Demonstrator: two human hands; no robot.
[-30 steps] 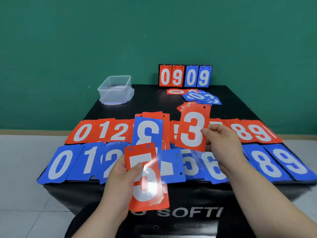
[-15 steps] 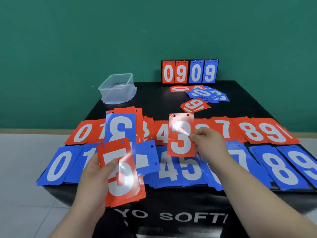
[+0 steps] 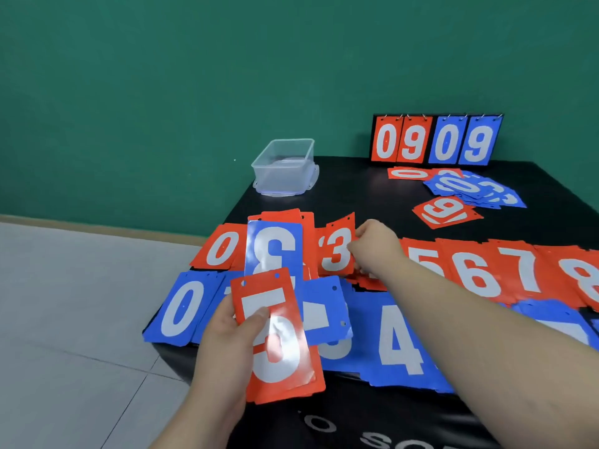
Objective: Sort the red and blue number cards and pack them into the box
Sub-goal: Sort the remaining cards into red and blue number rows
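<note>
While the left hand (image 3: 227, 345) grips a fanned bundle of cards (image 3: 288, 384), thumb pressed across the red 5 (image 3: 272, 328) on top and a blue 3 (image 3: 275, 251) standing up behind it, the right hand (image 3: 376, 247) pinches the edge of a red 3 card (image 3: 337, 251) between thumb and curled fingers. It holds the card tilted over the red row (image 3: 476, 273), which lies nearer the person than the box (image 3: 283, 166). The bundle is probably fanned so the coming faces can be read, and the 3 looks bound for its own numbered pile. Nearer again than the box runs the blue row (image 3: 398, 338). Right of the box stand a scoreboard (image 3: 434, 139), a heap of blue cards (image 3: 470, 189) and a red 9 (image 3: 447, 212). The box sits open at the counter (image 3: 356, 189) corner with no card showing inside, so packing is not yet begun.
</note>
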